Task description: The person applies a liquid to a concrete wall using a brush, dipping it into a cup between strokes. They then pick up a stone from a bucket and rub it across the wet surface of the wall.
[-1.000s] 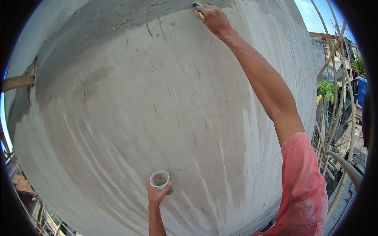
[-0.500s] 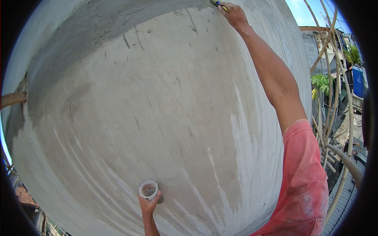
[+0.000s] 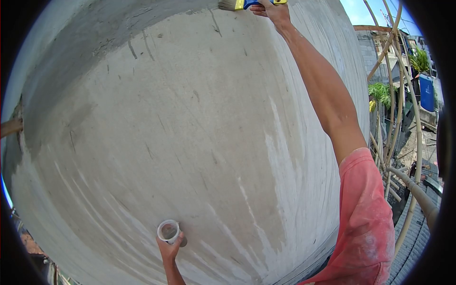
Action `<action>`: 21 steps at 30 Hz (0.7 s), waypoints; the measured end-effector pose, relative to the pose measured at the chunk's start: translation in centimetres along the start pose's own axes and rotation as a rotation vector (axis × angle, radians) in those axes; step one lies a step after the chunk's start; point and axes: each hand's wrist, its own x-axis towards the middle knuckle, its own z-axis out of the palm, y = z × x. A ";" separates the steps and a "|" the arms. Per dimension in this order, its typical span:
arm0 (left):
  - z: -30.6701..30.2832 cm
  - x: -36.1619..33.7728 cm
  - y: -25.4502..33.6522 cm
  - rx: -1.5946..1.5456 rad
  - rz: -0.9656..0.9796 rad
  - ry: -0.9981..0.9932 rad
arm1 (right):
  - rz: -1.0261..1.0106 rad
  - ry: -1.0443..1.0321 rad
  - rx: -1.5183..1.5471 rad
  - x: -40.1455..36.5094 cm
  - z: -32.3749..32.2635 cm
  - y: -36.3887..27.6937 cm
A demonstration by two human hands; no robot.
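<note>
At the top of the head view, my right hand (image 3: 274,13) is closed round the handle of a paintbrush (image 3: 231,4). The brush has a blue and yellow handle, and its bristles point left against the darker, wet-looking band near the top of the grey plastered wall (image 3: 199,123). Low down, my left hand (image 3: 169,248) grips a clear plastic cup (image 3: 167,230) from below and around its side. Its rim faces me, and what is inside is hard to make out. Pale streaks and dark drip marks run down the wall surface.
Bamboo scaffold poles (image 3: 396,95) stand to the right, with a thick pole (image 3: 418,194) slanting close by. Beyond them are a blue barrel (image 3: 427,92), green plants (image 3: 380,92) and corrugated roofing (image 3: 418,232). A wooden beam (image 3: 11,127) meets the wall at the left.
My right hand has shifted left along the top of the wall, and the paintbrush now lies sideways with more of it showing. The cup appears slightly further left as the whole view shifts.
</note>
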 end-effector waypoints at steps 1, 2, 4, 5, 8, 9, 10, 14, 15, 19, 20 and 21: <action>0.0 0.1 -0.1 0.010 -0.004 -0.023 | 0.016 0.082 0.004 1.2 -2.9 1.5; -0.2 0.0 -0.2 0.024 -0.009 -0.042 | -0.019 0.217 -0.099 1.0 -4.0 0.7; -0.3 0.1 -0.6 0.031 -0.004 -0.035 | -0.077 0.421 -0.125 1.8 -3.9 1.0; -0.2 0.1 -0.7 0.031 -0.001 -0.031 | -0.111 0.486 -0.076 2.1 -3.6 1.3; 0.1 0.0 -0.2 -0.039 0.000 -0.004 | -0.108 0.458 0.117 0.5 0.4 1.8; 0.2 0.0 -0.2 -0.043 0.000 -0.006 | -0.102 0.448 0.101 0.3 2.5 2.8; 0.0 0.0 -0.3 -0.021 0.000 -0.001 | -0.100 0.408 0.147 -1.8 5.3 1.2; 0.1 0.0 -0.3 -0.009 0.000 0.005 | 0.044 0.111 0.290 -4.9 7.1 -1.8; 0.0 0.1 -0.5 -0.009 0.000 0.005 | 0.035 0.205 0.196 -4.8 6.4 -2.2; 0.1 0.2 -0.8 0.005 0.017 0.003 | 0.077 0.650 0.158 -0.4 0.5 0.3; 0.1 0.1 -0.6 0.018 0.034 0.007 | 0.112 0.706 0.168 -0.3 0.6 0.4; 0.0 0.1 -0.5 0.013 0.030 0.009 | 0.113 0.700 0.166 -1.3 2.4 -0.3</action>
